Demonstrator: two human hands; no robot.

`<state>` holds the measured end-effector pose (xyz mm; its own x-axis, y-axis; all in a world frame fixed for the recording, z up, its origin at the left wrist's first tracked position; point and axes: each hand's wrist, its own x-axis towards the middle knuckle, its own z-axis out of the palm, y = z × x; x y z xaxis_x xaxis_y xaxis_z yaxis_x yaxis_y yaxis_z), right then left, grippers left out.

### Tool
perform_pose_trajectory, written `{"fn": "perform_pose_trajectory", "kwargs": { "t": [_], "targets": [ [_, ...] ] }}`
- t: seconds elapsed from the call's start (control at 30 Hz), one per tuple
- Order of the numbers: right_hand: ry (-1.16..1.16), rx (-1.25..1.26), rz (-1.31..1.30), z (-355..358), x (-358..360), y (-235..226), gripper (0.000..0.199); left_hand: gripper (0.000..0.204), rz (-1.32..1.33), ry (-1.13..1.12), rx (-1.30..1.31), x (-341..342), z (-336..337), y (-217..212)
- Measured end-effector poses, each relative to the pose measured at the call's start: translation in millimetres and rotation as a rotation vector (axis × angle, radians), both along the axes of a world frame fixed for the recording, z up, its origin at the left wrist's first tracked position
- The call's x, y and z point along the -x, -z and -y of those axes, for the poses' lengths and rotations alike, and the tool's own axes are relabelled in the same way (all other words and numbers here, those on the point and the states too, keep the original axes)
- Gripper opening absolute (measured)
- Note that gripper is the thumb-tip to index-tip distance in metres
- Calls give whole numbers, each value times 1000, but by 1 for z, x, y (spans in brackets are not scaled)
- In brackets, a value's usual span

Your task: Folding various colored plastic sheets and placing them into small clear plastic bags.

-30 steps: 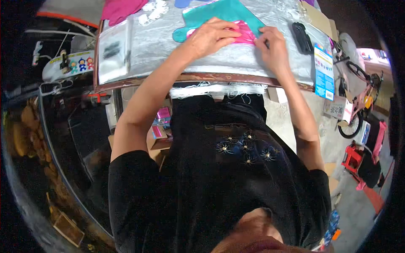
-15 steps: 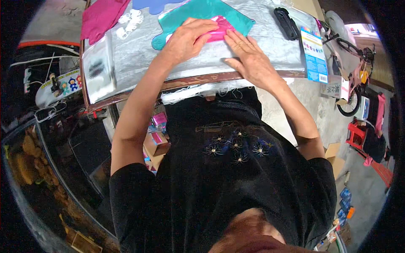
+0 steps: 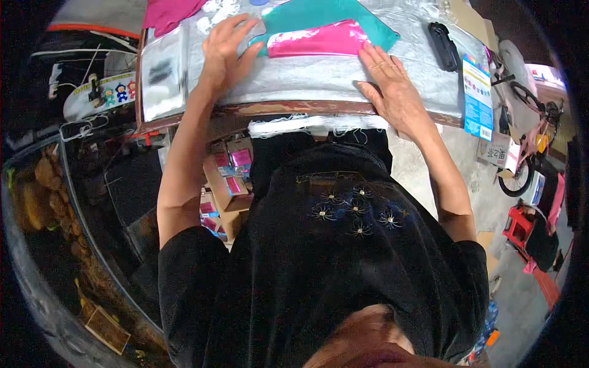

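Observation:
A flat teal foil piece (image 3: 319, 15), perhaps a deflated foil balloon, lies on the silver-grey table covering, with a shiny pink foil section (image 3: 319, 42) folded along its near edge. My right hand (image 3: 392, 89) rests palm down on the table, fingers stretched, its fingertips at the pink section's right end. Off the foil's left end, my left hand (image 3: 226, 52) is raised with its fingers apart and holds nothing visible. Beyond that hand lies a bundle of white strips or cord (image 3: 215, 12), partly hidden behind its fingers.
Magenta foil (image 3: 172, 13) and a clear plastic packet (image 3: 162, 73) lie on the table's left side. A black oblong object (image 3: 443, 46) and a printed blue-and-white card (image 3: 477, 98) are at the right. White threads (image 3: 300, 127) hang along the table's brown front edge (image 3: 307, 108). Cartons (image 3: 227, 184) stand below.
My left hand has let go of the pink foil and moved left, leaving the folded section uncovered. My right hand has stayed by its right end. The whole view has shifted slightly.

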<state>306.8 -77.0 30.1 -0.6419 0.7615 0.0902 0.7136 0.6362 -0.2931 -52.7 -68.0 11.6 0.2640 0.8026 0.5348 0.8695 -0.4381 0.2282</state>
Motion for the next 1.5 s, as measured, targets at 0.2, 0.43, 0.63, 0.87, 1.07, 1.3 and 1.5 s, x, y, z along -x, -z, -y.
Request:
{"fn": "perform_pose_trajectory", "kwargs": {
  "t": [0.2, 0.43, 0.63, 0.87, 1.07, 1.3, 1.5],
  "targets": [
    [1, -12, -11, 1, 2, -1, 62, 17, 234, 65, 29, -53, 10, -15],
    [-5, -93, -31, -2, 8, -7, 58, 16, 9, -121, 43, -112, 8, -6],
    [85, -16, -33, -71, 37, -31, 46, 18, -51, -182, -13, -114, 10, 0],
    [-1, -211, -112, -183, 71, 14, 55, 20, -21, -161, -25, -112, 9, -2],
    [6, -187, -86, -206, 76, 27, 48, 23, 12, -81, -31, -102, 5, -3],
    [-41, 233, -331, -216, 60, 12, 38, 24, 49, 17, -20, -90, 2, -5],
    [185, 582, -532, -163, 40, -11, 51, 27, 66, 71, -3, -81, 0, 1]
  ]
}}
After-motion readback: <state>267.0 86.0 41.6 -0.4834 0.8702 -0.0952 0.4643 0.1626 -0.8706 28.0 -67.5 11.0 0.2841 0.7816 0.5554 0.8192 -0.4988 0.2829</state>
